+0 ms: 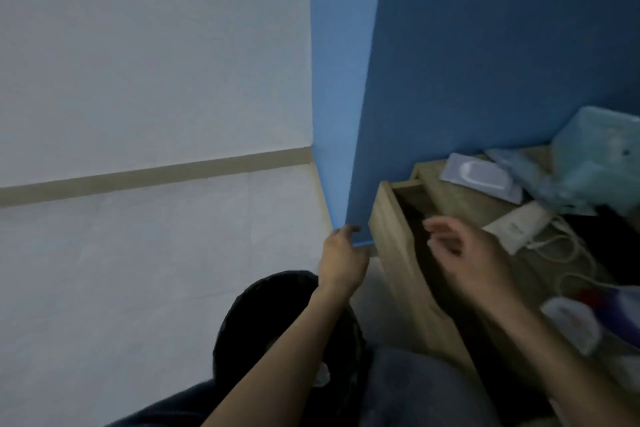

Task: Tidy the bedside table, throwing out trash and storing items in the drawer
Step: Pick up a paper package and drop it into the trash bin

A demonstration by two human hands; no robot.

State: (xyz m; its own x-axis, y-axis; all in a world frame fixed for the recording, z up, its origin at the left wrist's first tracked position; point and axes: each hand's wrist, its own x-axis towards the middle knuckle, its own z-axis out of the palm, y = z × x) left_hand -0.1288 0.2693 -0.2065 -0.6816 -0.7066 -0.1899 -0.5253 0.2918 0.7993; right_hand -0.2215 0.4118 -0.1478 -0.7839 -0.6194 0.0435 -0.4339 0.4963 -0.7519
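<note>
The wooden bedside table stands against the blue wall, and its drawer is pulled out with a dark inside. My right hand hovers over the drawer, blurred, fingers apart and holding nothing. My left hand rests at the corner of the blue wall, just left of the drawer front, with nothing visible in it. On the tabletop lie a wipes pack, a pale blue plastic bag, a white charger with cables, and a white item. A black trash bin sits below my left arm.
Something white and crumpled lies in the bin. A blurred purple and red object sits at the table's near right. Pale floor stretches left to a beige baseboard. My knees are at the bottom edge.
</note>
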